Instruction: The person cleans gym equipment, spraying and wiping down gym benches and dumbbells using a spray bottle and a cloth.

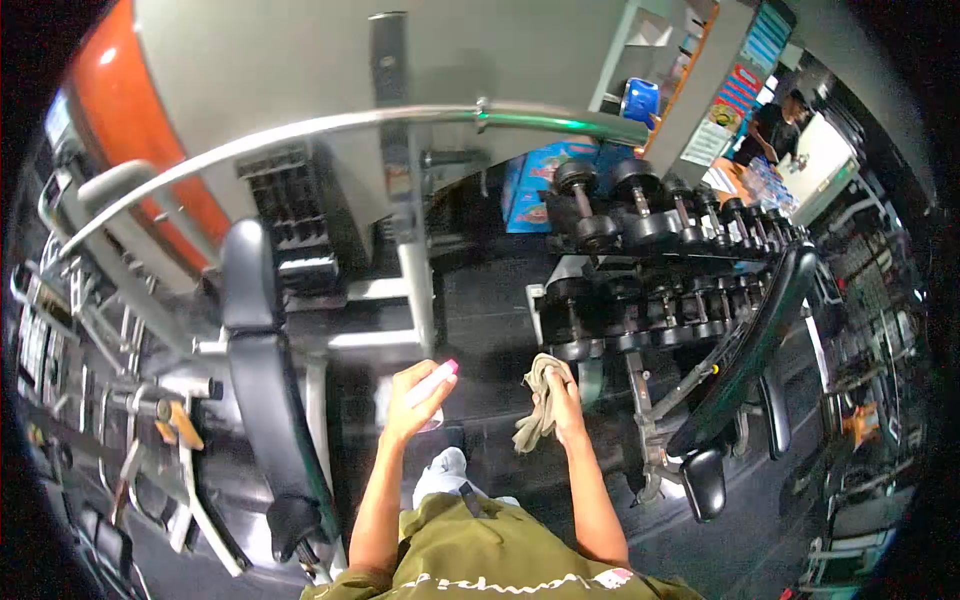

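Note:
My left hand (411,400) is wrapped round a white bottle with a pink top (452,367), probably a spray bottle; most of its body is hidden by my fingers. To the right, my right hand (565,398) grips a crumpled beige cloth (538,410), whose loose end hangs down on the left. Both hands are held in front of my body, apart from each other, above the dark floor. Neither touches any gym equipment.
A black padded bench (262,370) stands on my left beneath a long metal barbell (330,124). Ahead on the right is a two-tier rack of dumbbells (640,210), with an inclined black bench (750,350) beside it. A person (772,130) is at a counter farther back.

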`<state>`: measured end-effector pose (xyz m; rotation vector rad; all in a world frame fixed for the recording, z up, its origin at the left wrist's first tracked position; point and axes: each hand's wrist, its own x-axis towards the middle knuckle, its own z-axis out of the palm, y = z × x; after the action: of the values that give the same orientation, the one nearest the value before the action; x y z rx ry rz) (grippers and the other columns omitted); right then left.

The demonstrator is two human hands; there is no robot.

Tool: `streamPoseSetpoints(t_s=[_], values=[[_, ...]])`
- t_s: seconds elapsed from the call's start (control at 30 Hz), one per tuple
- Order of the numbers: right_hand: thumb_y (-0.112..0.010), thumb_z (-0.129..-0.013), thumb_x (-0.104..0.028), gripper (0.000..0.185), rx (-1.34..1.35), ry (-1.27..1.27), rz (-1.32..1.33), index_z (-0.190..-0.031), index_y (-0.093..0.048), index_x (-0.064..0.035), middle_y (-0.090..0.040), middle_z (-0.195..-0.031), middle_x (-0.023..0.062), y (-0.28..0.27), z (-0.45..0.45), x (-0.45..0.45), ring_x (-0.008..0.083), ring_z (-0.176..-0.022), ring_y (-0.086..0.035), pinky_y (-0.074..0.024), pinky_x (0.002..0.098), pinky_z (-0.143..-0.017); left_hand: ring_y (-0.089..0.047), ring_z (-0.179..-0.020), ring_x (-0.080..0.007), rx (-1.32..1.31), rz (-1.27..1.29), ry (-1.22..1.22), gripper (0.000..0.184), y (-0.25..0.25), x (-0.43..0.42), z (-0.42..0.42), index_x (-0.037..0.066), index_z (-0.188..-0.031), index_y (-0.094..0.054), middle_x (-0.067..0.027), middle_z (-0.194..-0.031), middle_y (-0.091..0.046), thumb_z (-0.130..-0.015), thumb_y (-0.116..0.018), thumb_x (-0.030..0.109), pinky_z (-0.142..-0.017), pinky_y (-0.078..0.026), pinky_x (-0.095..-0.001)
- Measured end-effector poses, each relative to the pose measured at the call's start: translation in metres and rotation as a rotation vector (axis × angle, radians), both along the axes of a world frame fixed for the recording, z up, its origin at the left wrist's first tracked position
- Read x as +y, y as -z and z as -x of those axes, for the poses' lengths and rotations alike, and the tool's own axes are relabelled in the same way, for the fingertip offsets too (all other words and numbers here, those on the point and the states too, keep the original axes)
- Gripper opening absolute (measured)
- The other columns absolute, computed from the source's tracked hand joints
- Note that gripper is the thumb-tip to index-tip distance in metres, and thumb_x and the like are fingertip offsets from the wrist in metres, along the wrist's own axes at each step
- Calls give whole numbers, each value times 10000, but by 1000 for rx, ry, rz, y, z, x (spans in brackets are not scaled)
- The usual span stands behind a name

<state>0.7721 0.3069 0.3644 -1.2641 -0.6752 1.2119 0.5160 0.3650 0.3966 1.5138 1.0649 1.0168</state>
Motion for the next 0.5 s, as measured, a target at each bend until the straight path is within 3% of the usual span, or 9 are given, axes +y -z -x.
streamPoseSetpoints(t_s=[0.17, 0.3, 0.37, 0.5], values=[[-502, -974, -247, 286, 21, 171, -19, -1217, -543, -101, -628, -982, 48, -1, -48, 72, 120, -767, -570, -484, 268, -652, -490, -585, -74, -33, 13, 56, 260, -9, 92, -59, 21, -731, -614, -11, -640, -529, -867, -689, 229, -526, -382, -269], [-517, -953, -233, 318, 1, 237, -9, -1232, -519, -81, -610, -1039, 63, -8, -76, 107, 132, -828, -574, -479, 269, -709, -498, -571, -115, 41, -50, 108, 249, -18, 144, -99, 1, -710, -596, -58, -636, -543, -849, -693, 184, -539, -392, -287], [-570, -942, -239, 375, 1, 202, 9, -1276, -478, -94, -578, -1116, 44, 4, -103, 124, 148, -919, -587, -515, 298, -717, -476, -560, -75, 2, -116, 104, 287, -17, 161, -119, 26, -691, -563, -8, -622, -510, -862, -686, 220, -502, -369, -273], [-584, -949, -224, 345, -97, 181, -42, -1258, -492, -101, -589, -1077, 38, 1, -154, 170, 117, -811, -582, -509, 265, -643, -486, -597, -92, 40, -62, 70, 266, -6, 181, -159, 15, -710, -584, -31, -641, -521, -855, -690, 212, -531, -382, -291]])
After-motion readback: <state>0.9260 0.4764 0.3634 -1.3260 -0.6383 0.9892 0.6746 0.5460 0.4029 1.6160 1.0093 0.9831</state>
